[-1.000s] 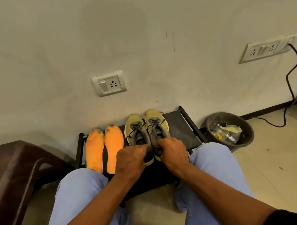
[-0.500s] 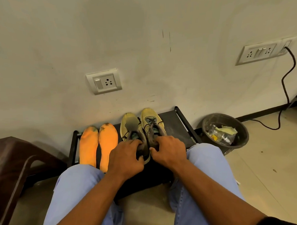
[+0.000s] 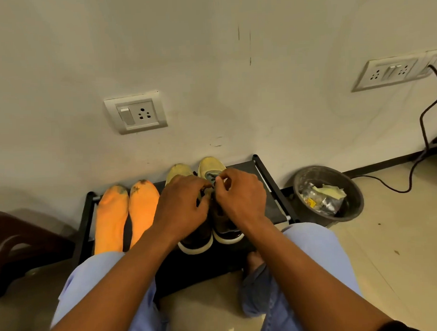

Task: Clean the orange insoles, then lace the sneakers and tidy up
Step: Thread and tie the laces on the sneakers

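Note:
Two yellow sneakers stand side by side on a low black rack (image 3: 271, 188), toes to the wall: the left sneaker (image 3: 179, 170) and the right sneaker (image 3: 211, 164). My left hand (image 3: 181, 209) and my right hand (image 3: 241, 194) hover over their lace areas with fingers curled and fingertips meeting above the right sneaker's tongue. They seem to pinch its dark lace, though the hands hide most of it. Two orange insoles (image 3: 110, 215) (image 3: 143, 206) with dark stains at the toes lie on the rack to the left of the sneakers.
A dark round bin (image 3: 329, 193) with rubbish stands on the floor right of the rack. A brown plastic chair (image 3: 13, 247) is at the left. Wall sockets and a black cable (image 3: 423, 121) are on the wall. My knees in light blue trousers flank the rack.
Both hands moved forward from the sneakers' heels to the lace area near the tongues. The sneakers stayed on the rack.

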